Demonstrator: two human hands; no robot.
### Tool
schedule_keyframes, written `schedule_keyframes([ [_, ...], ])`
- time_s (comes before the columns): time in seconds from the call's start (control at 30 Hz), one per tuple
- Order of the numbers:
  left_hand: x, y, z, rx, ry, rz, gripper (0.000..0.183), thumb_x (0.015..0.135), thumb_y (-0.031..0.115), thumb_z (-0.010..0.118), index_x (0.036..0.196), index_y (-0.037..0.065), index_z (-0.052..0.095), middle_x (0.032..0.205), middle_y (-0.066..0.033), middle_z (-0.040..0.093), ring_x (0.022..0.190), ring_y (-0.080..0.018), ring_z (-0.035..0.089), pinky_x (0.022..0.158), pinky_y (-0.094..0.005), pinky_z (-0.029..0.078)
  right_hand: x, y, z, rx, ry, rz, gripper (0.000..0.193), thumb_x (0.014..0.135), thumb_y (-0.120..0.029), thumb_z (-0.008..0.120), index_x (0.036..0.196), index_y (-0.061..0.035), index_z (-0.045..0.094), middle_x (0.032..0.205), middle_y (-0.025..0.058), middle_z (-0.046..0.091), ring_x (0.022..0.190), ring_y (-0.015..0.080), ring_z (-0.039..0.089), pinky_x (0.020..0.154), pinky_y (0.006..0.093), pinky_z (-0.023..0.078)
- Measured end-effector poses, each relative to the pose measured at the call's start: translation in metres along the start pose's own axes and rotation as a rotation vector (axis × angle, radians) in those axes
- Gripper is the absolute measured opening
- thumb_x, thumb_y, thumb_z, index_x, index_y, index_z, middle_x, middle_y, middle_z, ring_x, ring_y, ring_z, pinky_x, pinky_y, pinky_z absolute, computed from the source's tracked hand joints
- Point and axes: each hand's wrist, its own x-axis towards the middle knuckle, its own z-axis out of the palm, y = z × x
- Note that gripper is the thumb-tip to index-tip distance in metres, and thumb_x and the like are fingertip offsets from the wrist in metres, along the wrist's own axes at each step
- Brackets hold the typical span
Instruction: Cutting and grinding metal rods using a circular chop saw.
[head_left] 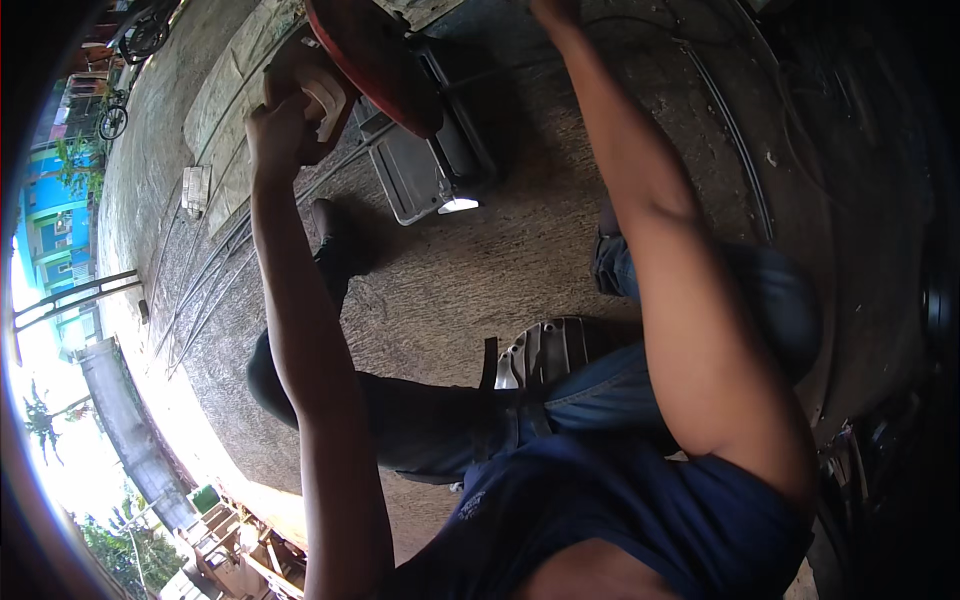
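My left hand (281, 132) is closed around a brownish, loop-shaped handle (335, 98) at the upper left. Right beside that handle is a large red disc-shaped guard (375, 65), which looks like part of a cut-off saw. Below the guard, the saw's grey metal base (405, 180) rests on the ground, with a bright patch of light at its near corner. My right hand (556, 12) reaches to the top edge of the picture, right of the machine. The edge cuts it off, so its fingers and anything in them are hidden.
My bent legs and shoes frame rough concrete ground (440, 290). Beneath me is a seat-like metal piece (560, 345). Long thin rods (205, 285) lie at left near a small pale block (195, 190). Another long strip (735, 130) lies at right. Wheels (113, 122) stand far left.
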Motion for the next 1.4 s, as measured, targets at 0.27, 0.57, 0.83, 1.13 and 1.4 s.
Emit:
schedule_keyframes([
  [0.27, 0.047, 0.015, -0.047, -0.125, -0.199, -0.093, 0.019, 0.082, 0.016, 0.065, 0.091, -0.001, 0.066, 0.074, -0.0087, 0.064, 0.063, -0.0174, 0.065, 0.050, -0.0289, 0.050, 0.006, 0.148, 0.046, -0.828, -0.379, -0.353, 0.049, 0.083, -0.014, 0.053, 0.132, -0.0070, 0.051, 0.132, 0.0255, 0.050, 0.123, 0.0412, 0.047, 0.101, 0.0481, 0.040],
  [0.57, 0.079, 0.018, -0.069, -0.175, -0.310, 0.071, 0.038, 0.076, 0.034, 0.071, 0.096, 0.002, 0.065, 0.070, -0.0040, 0.058, 0.058, -0.0132, 0.055, 0.052, -0.0265, 0.045, -0.015, 0.184, 0.080, -0.949, -0.221, -0.786, 0.040, 0.085, -0.005, 0.052, 0.125, -0.0127, 0.057, 0.124, 0.0137, 0.058, 0.114, 0.0338, 0.054, 0.095, 0.0453, 0.044],
  [0.83, 0.087, 0.013, -0.060, -0.291, -0.312, 0.094, 0.035, 0.079, 0.033, 0.069, 0.097, 0.003, 0.066, 0.081, -0.0051, 0.065, 0.066, -0.0148, 0.058, 0.057, -0.0296, 0.047, 0.017, 0.170, 0.020, -0.913, -0.606, -0.737, 0.033, 0.081, -0.010, 0.065, 0.114, -0.0082, 0.062, 0.111, 0.0170, 0.062, 0.107, 0.0347, 0.058, 0.090, 0.0439, 0.046],
  [1.13, 0.097, 0.004, -0.054, -0.276, -0.321, 0.089, 0.032, 0.082, 0.036, 0.068, 0.093, 0.005, 0.067, 0.085, -0.0060, 0.066, 0.072, -0.0170, 0.061, 0.065, -0.0308, 0.051, -0.010, 0.090, -0.064, -0.466, -0.603, -0.547, 0.029, 0.082, -0.009, 0.067, 0.109, -0.0012, 0.063, 0.097, 0.0149, 0.065, 0.089, 0.0250, 0.062, 0.079, 0.0381, 0.048],
  [1.4, 0.103, 0.004, -0.048, -0.360, -0.263, 0.058, 0.032, 0.086, 0.029, 0.065, 0.099, -0.001, 0.066, 0.083, -0.0122, 0.065, 0.074, -0.0214, 0.063, 0.063, -0.0352, 0.053, -0.125, 0.057, -0.059, 0.278, -0.466, -0.303, 0.028, 0.096, -0.022, 0.054, 0.075, -0.0030, 0.055, 0.061, 0.0005, 0.051, 0.057, 0.0114, 0.051, 0.054, 0.0313, 0.041],
])
